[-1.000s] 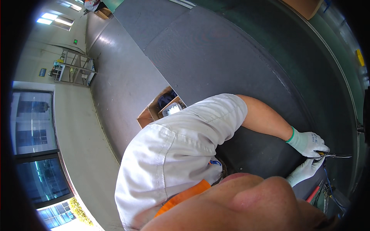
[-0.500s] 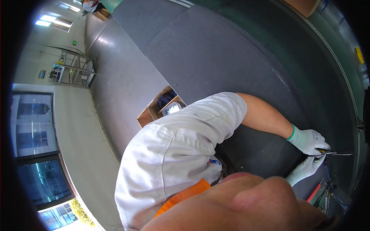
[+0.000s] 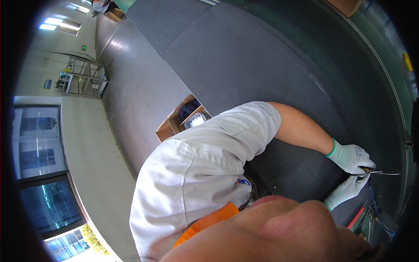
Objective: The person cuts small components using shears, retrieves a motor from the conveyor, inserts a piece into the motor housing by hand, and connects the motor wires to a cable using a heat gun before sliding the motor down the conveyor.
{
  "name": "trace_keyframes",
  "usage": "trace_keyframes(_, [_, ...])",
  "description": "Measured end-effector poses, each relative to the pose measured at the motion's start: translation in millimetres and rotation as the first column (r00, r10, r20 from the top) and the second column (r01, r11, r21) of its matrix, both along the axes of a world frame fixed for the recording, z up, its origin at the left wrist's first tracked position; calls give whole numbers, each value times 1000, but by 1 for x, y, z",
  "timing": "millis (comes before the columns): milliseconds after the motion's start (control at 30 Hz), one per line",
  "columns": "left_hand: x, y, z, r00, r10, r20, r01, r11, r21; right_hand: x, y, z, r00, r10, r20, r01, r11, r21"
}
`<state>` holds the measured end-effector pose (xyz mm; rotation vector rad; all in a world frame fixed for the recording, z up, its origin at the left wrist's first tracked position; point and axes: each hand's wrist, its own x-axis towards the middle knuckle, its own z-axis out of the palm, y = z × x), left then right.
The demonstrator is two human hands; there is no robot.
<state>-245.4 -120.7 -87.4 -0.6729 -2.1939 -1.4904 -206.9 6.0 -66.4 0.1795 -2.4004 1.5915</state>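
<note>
Both my hands wear white gloves and meet above the dark tabletop (image 3: 301, 168) at the right. My left hand (image 3: 350, 159), with a green cuff, is closed on a slim metal tool with a yellow part (image 3: 385, 173); its pointed end sticks out to the right. Just below, my right hand (image 3: 347, 191) has its fingers pinched near the same tool, and what they hold is too small to make out. A blue cable (image 3: 372, 198) runs down from beside the right fingertips. Red-handled tool (image 3: 356, 218) and other metal tools lie close to my right hand.
A dark green strip (image 3: 371, 87) with a pale rail borders the table's far side. Beside the left edge stands a cardboard box (image 3: 168, 130) with a clear tub of white pieces (image 3: 196, 120). Further off are a metal rack cart (image 3: 87, 77) and another person (image 3: 101, 6).
My hands stay together around the tool and have shifted only slightly. The tool's tip has moved a touch to the right. Nothing is let go.
</note>
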Motion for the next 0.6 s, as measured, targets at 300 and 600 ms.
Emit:
trace_keyframes(300, [0, 2, 2, 998, -30, 49, 29, 999, 14, -3, 0, -6, 998, 39, -55, -42, 997, -64])
trace_keyframes(600, [0, 1, 1, 1000, -16, 6, 16, 1000, -7, 1, 2, 1, 1000, 1, 0, -1, 999, -40])
